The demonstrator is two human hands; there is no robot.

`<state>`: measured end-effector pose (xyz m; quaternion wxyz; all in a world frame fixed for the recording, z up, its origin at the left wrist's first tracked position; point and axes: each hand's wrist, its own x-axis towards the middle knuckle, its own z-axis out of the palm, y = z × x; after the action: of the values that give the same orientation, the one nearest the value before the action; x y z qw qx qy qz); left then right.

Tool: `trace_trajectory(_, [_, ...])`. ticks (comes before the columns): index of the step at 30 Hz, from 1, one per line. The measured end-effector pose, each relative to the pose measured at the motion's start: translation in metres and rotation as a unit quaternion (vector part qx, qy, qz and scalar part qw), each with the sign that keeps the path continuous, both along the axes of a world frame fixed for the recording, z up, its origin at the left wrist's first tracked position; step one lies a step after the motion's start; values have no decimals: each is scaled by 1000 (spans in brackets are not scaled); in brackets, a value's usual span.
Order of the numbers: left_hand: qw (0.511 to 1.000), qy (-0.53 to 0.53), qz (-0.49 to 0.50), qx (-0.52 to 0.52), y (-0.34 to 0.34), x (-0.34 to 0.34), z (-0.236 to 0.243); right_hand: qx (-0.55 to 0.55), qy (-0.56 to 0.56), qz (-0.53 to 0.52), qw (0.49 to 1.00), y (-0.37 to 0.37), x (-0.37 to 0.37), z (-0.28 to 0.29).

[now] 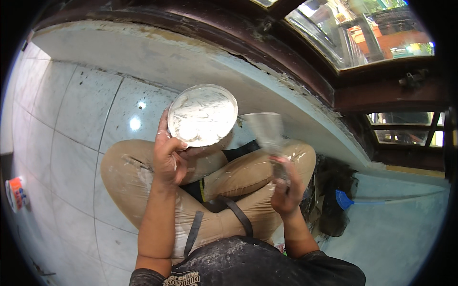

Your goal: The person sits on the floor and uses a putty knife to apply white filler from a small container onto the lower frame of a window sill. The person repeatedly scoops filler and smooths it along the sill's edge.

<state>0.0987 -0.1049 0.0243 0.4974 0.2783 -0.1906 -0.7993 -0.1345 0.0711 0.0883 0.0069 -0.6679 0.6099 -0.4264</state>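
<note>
Paste-smeared disc (202, 114) and broad scraper (268, 131): grip notes

Only the head view to go on, so here's what I've got. The disc sits tilted above the crossed legs (248, 178), left of the scraper, on the near side of the low wall (143, 55). Left hand (171, 155) has its thumb hooked on the near-left rim, other fingers mostly tucked out of sight underneath. Right hand (286, 186) is wrapped round the scraper's handle, blade pointing far; too blurry to sort out each finger. My guess: disc is light and fairly stiff, but slick wherever that white stuff is wet, so rim and underside it is. Scraper's probably light too, thin blade with some flex; stick to the handle.
</note>
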Motion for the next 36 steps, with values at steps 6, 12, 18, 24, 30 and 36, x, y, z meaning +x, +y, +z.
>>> trace_trajectory(6, [999,-22,34,-1,-1,2,-3,152,-167,-58,973,7,-4,12])
trace_trajectory(12, [1000,-13,13,3,0,4,3,92,-291,-213,928,-5,-32,13])
trace_trajectory(18, [1000,-18,-4,0,3,2,-1,79,-302,-310,898,-35,1,-15])
trace_trajectory(24, [999,-36,18,13,0,7,7,134,-217,-304,918,-73,36,-9])
trace_trajectory(30, [999,-18,29,9,-1,9,7,99,-297,-290,904,-129,60,12])
trace_trajectory(36, [999,-1,39,7,-4,17,-2,45,-393,-244,885,-174,92,11])
